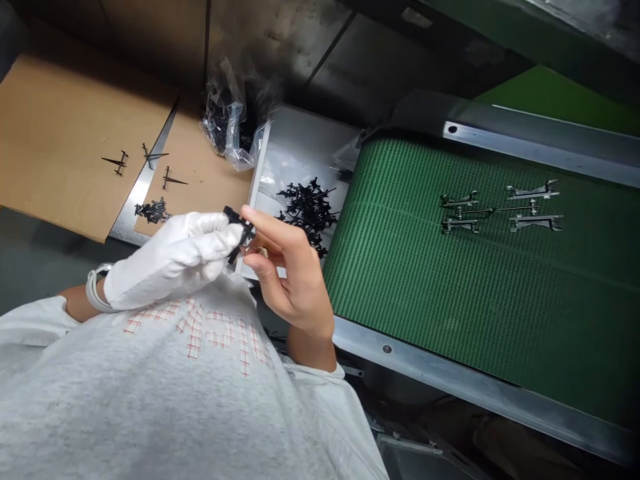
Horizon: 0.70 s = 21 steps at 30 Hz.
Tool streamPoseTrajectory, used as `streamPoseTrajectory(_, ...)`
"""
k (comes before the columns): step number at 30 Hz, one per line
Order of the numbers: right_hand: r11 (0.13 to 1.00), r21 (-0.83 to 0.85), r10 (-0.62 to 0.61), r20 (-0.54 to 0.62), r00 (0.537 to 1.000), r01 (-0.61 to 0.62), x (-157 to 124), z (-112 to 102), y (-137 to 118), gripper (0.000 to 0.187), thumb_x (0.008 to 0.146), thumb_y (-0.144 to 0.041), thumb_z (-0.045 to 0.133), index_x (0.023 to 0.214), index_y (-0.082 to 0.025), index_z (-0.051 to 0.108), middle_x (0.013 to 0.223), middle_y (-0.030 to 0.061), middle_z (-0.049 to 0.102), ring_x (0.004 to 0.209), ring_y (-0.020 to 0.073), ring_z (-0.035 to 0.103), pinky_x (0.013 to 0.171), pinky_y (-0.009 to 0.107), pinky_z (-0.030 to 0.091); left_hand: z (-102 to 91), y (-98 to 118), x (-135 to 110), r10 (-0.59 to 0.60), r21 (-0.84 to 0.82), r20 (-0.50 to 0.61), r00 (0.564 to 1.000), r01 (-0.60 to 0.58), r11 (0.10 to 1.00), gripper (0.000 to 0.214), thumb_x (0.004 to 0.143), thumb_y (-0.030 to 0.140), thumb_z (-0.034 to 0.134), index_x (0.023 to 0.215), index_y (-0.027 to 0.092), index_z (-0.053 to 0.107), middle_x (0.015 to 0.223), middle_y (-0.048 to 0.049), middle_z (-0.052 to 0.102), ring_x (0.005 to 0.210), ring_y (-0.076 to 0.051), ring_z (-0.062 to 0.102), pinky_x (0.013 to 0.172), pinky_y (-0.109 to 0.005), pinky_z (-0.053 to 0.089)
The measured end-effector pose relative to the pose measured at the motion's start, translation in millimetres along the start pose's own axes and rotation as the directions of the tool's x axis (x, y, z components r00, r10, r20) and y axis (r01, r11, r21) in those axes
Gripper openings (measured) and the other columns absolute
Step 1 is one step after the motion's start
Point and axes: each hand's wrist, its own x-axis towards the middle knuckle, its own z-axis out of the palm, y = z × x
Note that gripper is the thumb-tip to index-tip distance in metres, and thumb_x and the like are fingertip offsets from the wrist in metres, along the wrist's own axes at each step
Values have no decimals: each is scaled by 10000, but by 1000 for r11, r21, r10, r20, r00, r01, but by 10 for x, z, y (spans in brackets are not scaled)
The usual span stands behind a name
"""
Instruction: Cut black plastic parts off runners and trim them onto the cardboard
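A small black plastic part (233, 215) is pinched in my left hand (173, 257), which wears a white glove. My bare right hand (293, 273) meets it from the other side, index finger against the part's upper end and thumb lower down. Fingers cover much of the part, and I cannot make out whether the right hand holds a separate piece. Just beyond the hands, a heap of black plastic parts (310, 210) lies in a white tray (257, 180). To the left, a smaller pile of black pieces (153, 211) rests at the cardboard's edge.
Three thin black T-shaped pieces (167, 179) lie on the cardboard (60, 140). A clear plastic bag (233, 123) stands behind the tray. On the right, a green conveyor belt (400, 267) with metal side rails (425, 367) carries a black branched frame of parts (500, 209).
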Motion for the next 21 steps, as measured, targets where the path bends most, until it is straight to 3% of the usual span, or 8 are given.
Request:
streamPoseTrajectory(3,999,-45,-10,-62,998,7,-1,21,-18,427,1044,-360,534,1466,-324,485,1186,31,731,665,121,659,591,270,609,28,30,-9,-32,4,12,999,32,999,354,969,366,621,695,196,476,612,54,385,566,-89,288,514,-250,264)
streamPoseTrajectory(7,995,-83,46,-99,994,-54,-3,45,-52,355,1043,-399,524,1388,-319,553,1068,21,724,686,139,670,611,289,620,44,37,5,-14,24,11,1000,14,1000,386,962,397,640,682,196,468,595,56,387,561,-89,294,510,-249,269)
streamPoseTrajectory(13,997,-7,79,-94,992,-80,-3,93,-54,333,1060,-385,492,1387,-335,527,1034,2,728,734,135,697,640,276,624,45,41,6,-9,22,-9,1000,9,1000,411,951,447,663,689,197,469,590,65,390,550,-84,334,508,-247,291)
streamPoseTrajectory(21,995,6,101,-73,992,-100,-36,108,-15,377,1062,-381,480,1438,-348,488,1070,13,738,801,160,717,735,318,646,41,3,3,60,95,-38,997,-57,994,333,988,353,600,721,198,475,651,57,399,596,-90,331,534,-242,328)
